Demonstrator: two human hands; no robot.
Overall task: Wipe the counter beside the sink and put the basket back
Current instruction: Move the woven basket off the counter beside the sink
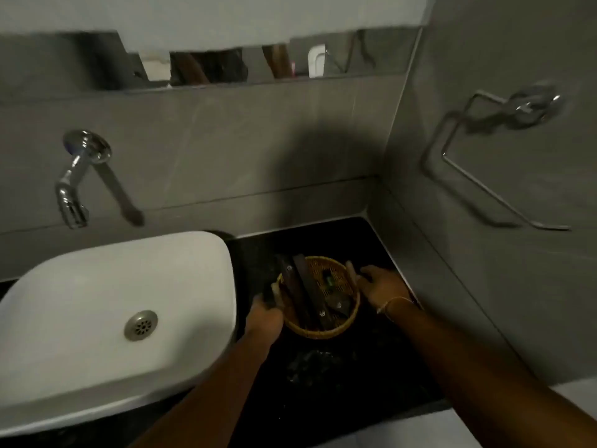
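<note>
Head view: basket between both hands, left and right gripping its rim.

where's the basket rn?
In the head view, the basket is lower centre on the dark counter, right of the white sink, with the left hand and right hand at its rim.

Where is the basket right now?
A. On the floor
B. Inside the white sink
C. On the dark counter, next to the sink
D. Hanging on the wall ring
C: the basket sits on the dark counter to the right of the sink, with the left hand and the right hand gripping its two sides.
</note>
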